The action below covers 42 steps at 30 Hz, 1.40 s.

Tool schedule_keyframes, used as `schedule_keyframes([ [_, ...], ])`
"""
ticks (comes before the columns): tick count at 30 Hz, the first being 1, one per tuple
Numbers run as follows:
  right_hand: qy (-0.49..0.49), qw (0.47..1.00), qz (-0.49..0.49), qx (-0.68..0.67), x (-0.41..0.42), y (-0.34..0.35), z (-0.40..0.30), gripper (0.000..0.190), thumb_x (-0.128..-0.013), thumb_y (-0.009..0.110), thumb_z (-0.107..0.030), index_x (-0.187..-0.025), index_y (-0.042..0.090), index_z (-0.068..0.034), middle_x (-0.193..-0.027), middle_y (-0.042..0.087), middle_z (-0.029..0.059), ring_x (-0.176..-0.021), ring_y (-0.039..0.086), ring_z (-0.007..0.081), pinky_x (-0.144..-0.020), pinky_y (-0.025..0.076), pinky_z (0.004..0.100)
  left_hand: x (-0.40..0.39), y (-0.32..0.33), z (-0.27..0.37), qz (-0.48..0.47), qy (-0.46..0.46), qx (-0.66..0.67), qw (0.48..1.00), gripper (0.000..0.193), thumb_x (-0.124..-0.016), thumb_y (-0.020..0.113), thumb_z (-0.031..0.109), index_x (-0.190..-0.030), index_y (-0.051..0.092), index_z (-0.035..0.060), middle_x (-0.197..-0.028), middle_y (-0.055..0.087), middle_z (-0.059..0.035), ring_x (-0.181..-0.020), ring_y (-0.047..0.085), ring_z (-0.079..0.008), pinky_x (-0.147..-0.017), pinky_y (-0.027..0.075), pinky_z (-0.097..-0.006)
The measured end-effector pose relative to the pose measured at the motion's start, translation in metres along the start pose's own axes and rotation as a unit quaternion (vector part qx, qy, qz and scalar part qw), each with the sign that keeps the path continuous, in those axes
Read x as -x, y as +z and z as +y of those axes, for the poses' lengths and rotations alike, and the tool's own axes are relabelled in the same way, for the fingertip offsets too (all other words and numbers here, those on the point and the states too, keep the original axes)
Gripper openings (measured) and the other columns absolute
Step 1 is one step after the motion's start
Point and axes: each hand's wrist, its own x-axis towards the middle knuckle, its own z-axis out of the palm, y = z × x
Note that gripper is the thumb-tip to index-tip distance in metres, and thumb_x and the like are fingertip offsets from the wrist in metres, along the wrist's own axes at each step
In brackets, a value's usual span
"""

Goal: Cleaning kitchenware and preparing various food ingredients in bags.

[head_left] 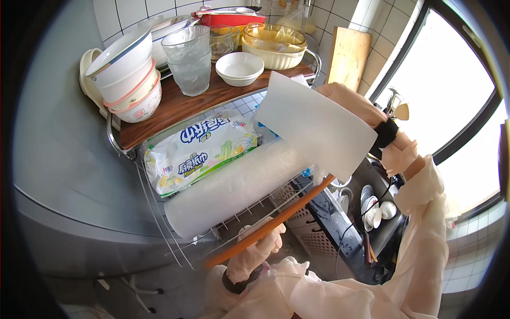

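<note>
My right hand is raised at the upper right, its fingers partly hidden behind a white sheet that it holds by the upper edge. The sheet hangs over a wire basket. In the basket, a pack of kitchen paper towels lies beside a long roll wrapped in clear plastic. My left hand is low in the middle with bent fingers, at the orange-brown strip along the basket's front. The strip covers part of this hand, so its grip is unclear.
Above the basket, a dark wooden shelf bears stacked bowls, ribbed glasses, small white dishes and casseroles. A wooden board leans on the tiles. Cups and saucers stand on the counter at right, below the window.
</note>
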Motion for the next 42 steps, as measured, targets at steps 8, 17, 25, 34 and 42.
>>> schedule_keyframes([
  [8, -0.053, 0.997, -0.001, 0.064, -0.035, -0.01, -0.003, 0.019, -0.091, 0.066, -0.02, -0.107, 0.069, -0.01, -0.077, 0.065, 0.0052, -0.067, 0.06, 0.0135, -0.063, 0.05, 0.0284, -0.002, -0.001, -0.006, -0.008, 0.015, 0.003, 1.0, 0.023, -0.102, 0.055, 0.017, -0.091, 0.061, -0.0023, -0.064, 0.06, -0.0037, -0.058, 0.058, -0.0085, -0.056, 0.047, -0.0221],
  [17, -0.262, 0.864, -0.273, 0.333, 0.008, 0.054, -0.011, 0.011, -0.089, 0.064, -0.02, -0.096, 0.071, -0.016, -0.082, 0.072, 0.0073, -0.067, 0.066, 0.0261, -0.061, 0.053, 0.0352, -0.002, -0.004, -0.018, 0.005, 0.103, -0.062, 0.993, 0.024, -0.102, 0.055, 0.018, -0.091, 0.061, -0.0032, -0.064, 0.06, -0.0046, -0.057, 0.058, -0.0103, -0.053, 0.046, -0.0236],
  [25, 0.11, 0.984, -0.12, 0.067, 0.0, 0.015, -0.045, 0.028, -0.094, 0.057, -0.025, -0.088, 0.065, 0.001, -0.072, 0.06, 0.0108, -0.062, 0.052, 0.0185, -0.062, 0.047, 0.0325, 0.003, -0.006, -0.018, 0.017, 0.062, -0.14, 0.988, 0.025, -0.103, 0.051, 0.019, -0.091, 0.061, 0.0001, -0.062, 0.057, -0.0026, -0.055, 0.057, -0.0083, -0.054, 0.046, -0.0216],
  [34, -0.089, 0.952, -0.262, 0.127, -0.052, 0.119, 0.064, 0.026, -0.088, 0.054, -0.021, -0.093, 0.061, 0.004, -0.088, 0.062, 0.021, -0.085, 0.062, 0.0378, -0.078, 0.05, 0.0434, -0.003, -0.004, -0.014, -0.048, 0.063, -0.082, 0.993, 0.015, -0.098, 0.056, 0.01, -0.09, 0.062, -0.0015, -0.066, 0.06, -0.0041, -0.058, 0.057, -0.0086, -0.055, 0.046, -0.0222],
  [42, 0.011, 0.987, -0.123, 0.106, 0.021, -0.027, -0.037, 0.027, -0.093, 0.054, -0.023, -0.097, 0.069, 0.0, -0.083, 0.069, 0.0138, -0.072, 0.066, 0.0225, -0.066, 0.052, 0.0331, -0.006, 0.012, -0.012, -0.019, 0.025, 0.068, 0.997, 0.032, -0.102, 0.056, 0.023, -0.088, 0.064, -0.0043, -0.06, 0.062, -0.0084, -0.048, 0.06, -0.0151, -0.051, 0.05, -0.0269],
])
